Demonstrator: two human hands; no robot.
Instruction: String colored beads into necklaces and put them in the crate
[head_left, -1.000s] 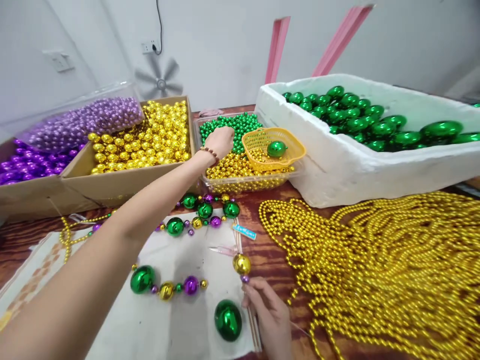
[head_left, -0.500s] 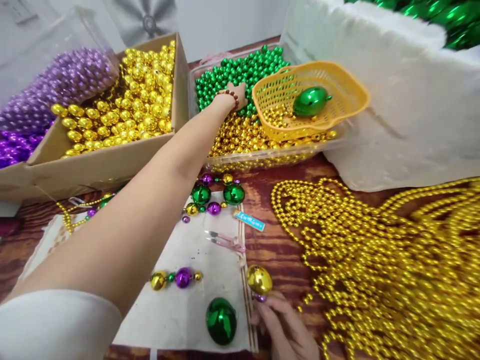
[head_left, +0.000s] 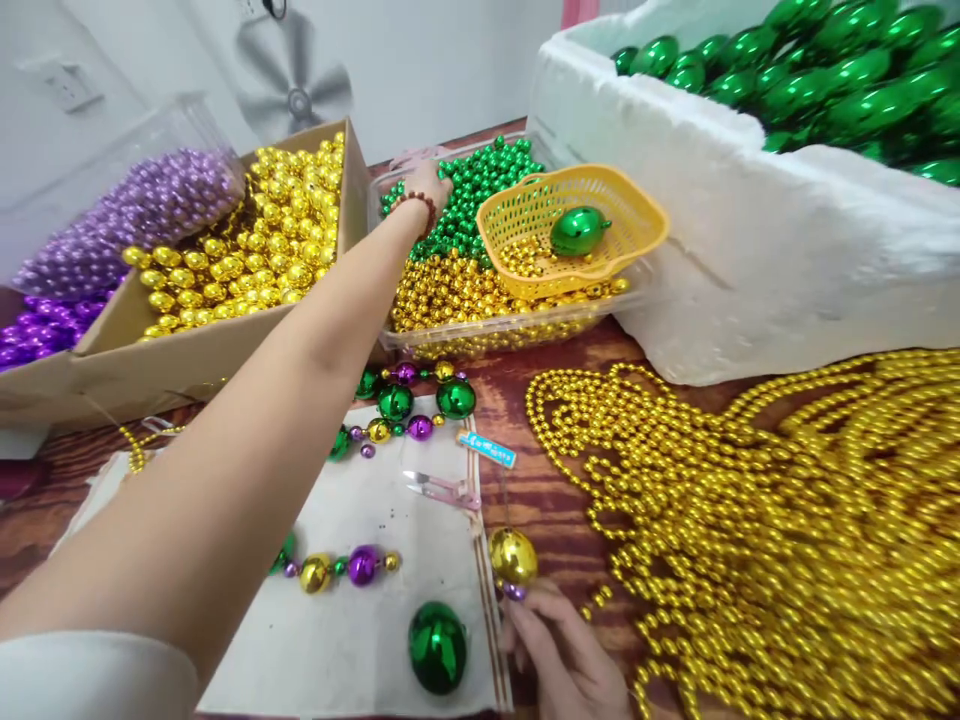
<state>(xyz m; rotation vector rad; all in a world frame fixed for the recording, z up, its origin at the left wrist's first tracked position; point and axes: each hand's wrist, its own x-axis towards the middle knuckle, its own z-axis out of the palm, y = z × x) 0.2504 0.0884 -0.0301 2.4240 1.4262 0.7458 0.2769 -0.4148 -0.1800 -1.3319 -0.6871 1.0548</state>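
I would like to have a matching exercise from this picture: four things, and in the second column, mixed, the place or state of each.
Things:
1. left hand
2. right hand
3. snips
4. yellow basket

Places or states:
A. lying on the white cloth
B. holding a small purple bead
C. containing a large green bead
D. at the small green beads

Pairs: 1-D, 2-B, 3-A, 4-C

I see my left hand (head_left: 427,187) has moved away from the yellow basket (head_left: 645,215), across the green beads (head_left: 502,175) toward the clear bin's (head_left: 480,328) back left corner.
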